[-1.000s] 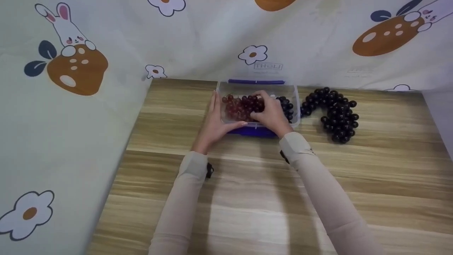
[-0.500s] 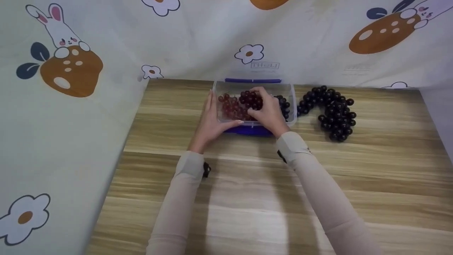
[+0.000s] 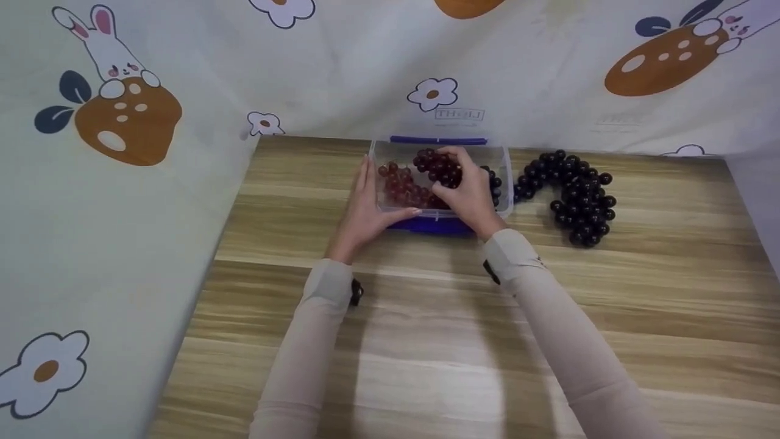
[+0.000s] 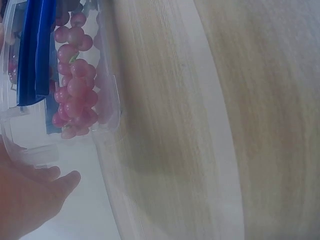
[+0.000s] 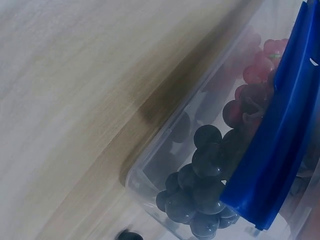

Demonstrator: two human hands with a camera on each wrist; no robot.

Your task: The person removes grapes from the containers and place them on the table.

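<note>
A clear plastic container (image 3: 510, 177) with blue latches stands near the back of the table. My right hand (image 3: 474, 194) reaches over its front rim and grips a bunch of dark red grapes (image 3: 434, 163), tilted toward the back wall. Below and left of that bunch lie lighter red grapes (image 3: 402, 186), pink through the plastic in the left wrist view. Black grapes (image 5: 205, 165) fill the right end. My left hand (image 3: 364, 213) braces the container's front left corner, straight fingers along the side and thumb along the front rim.
Beside the container's right wall, black grapes (image 3: 585, 207) lie in a curved heap on the wood-patterned table (image 3: 292, 201). The front blue latch (image 3: 432, 225) hangs down, and the rear one (image 3: 439, 140) stands close to the printed curtain (image 3: 353, 73).
My right hand has raised the dark red grapes from among the others and shifted slightly back and right with them. The left hand keeps its place on the container.
</note>
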